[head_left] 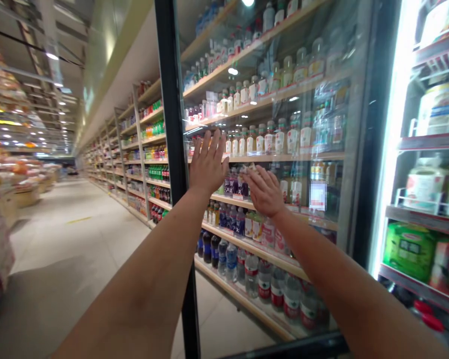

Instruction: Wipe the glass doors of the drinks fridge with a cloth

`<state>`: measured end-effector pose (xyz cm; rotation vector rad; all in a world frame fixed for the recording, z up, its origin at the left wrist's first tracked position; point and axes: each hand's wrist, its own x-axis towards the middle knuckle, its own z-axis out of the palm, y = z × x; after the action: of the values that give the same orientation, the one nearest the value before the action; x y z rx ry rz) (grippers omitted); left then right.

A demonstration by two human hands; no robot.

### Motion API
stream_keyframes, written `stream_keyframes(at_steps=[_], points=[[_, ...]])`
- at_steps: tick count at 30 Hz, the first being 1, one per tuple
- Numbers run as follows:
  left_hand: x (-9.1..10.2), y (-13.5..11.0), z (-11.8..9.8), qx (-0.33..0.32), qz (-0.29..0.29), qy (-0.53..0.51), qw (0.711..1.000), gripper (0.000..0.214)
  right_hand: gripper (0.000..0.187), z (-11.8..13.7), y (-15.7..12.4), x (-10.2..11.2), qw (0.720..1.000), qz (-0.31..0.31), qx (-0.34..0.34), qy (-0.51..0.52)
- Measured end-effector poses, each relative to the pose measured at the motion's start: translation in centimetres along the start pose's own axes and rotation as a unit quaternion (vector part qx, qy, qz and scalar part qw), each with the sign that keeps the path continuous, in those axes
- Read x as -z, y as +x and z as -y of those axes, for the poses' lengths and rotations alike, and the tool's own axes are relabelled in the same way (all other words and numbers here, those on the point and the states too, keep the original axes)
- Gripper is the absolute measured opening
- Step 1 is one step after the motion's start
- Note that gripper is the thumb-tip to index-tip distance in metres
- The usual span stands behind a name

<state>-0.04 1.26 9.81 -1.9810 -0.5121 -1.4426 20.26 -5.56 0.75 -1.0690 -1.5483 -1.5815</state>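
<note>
My left hand lies flat against the glass of an open cooler door, fingers stretched up and apart, close to the door's black frame. My right hand is beside it, lower on the same pane. Its fingers are bent and pressed together over a small pale thing at the fingertips that I cannot make out. Through the glass I see store shelves with rows of bottles.
The lit cooler interior stands at the right, with tubs and a green pack on wire shelves. A long aisle of drink shelves runs away on the left, next to pale floor. Display stands line the far left.
</note>
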Motion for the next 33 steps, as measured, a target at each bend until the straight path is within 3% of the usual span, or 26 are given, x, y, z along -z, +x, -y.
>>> stream_keyframes(at_steps=[2,5,7,9,11,13,15,19,21,23,25,28,31,33], points=[[0.0,0.0,0.0,0.001,0.002,-0.002,1.000,0.064,0.049,0.0,0.1,-0.1,0.997,-0.037,-0.064,-0.015],[0.2,0.0,-0.1,0.005,0.007,0.001,1.000,0.063,0.049,-0.2,0.3,-0.5,0.971,-0.120,-0.204,-0.028],[0.2,0.0,-0.1,0.005,0.008,0.007,1.000,0.062,0.049,-0.2,0.3,-0.6,0.961,-0.143,-0.237,-0.025],[0.1,0.0,-0.1,0.002,0.005,0.009,1.000,0.063,0.049,-0.1,0.1,-0.4,0.977,-0.104,-0.184,-0.017],[0.0,0.0,0.0,0.000,0.000,0.007,1.000,0.063,0.050,0.2,-0.3,-0.1,0.997,-0.029,-0.074,0.002],[-0.1,-0.1,0.1,-0.001,-0.004,0.005,1.000,0.063,0.051,0.4,-0.6,0.1,0.999,0.024,0.006,0.023],[-0.1,-0.1,0.1,-0.002,-0.006,0.006,1.000,0.063,0.052,0.5,-0.7,0.0,0.999,0.023,-0.013,0.029],[0.0,0.0,0.0,0.001,0.003,0.006,1.000,0.063,0.053,0.2,-0.2,-0.6,0.974,-0.084,-0.210,0.021],[0.1,0.0,-0.1,0.004,0.008,0.013,1.000,0.062,0.053,0.2,-0.2,-0.8,0.963,-0.112,-0.246,0.024],[0.1,0.0,-0.1,0.004,0.008,0.021,1.000,0.062,0.051,0.4,-0.5,-0.7,0.975,-0.088,-0.201,0.026],[0.2,0.0,-0.2,0.002,0.006,0.024,1.000,0.061,0.050,0.7,-1.0,-0.4,0.993,-0.038,-0.106,0.029],[0.2,-0.1,-0.2,-0.003,0.001,0.022,1.000,0.060,0.048,0.7,-0.9,0.2,0.999,0.018,-0.014,0.038],[0.2,-0.2,-0.1,-0.008,-0.006,0.025,1.000,0.061,0.049,-0.2,1.9,0.4,0.998,0.026,-0.023,0.049],[0.3,-0.2,-0.1,-0.010,-0.005,0.031,0.999,0.060,0.051,-0.9,5.0,0.1,0.995,0.005,-0.077,0.056]])
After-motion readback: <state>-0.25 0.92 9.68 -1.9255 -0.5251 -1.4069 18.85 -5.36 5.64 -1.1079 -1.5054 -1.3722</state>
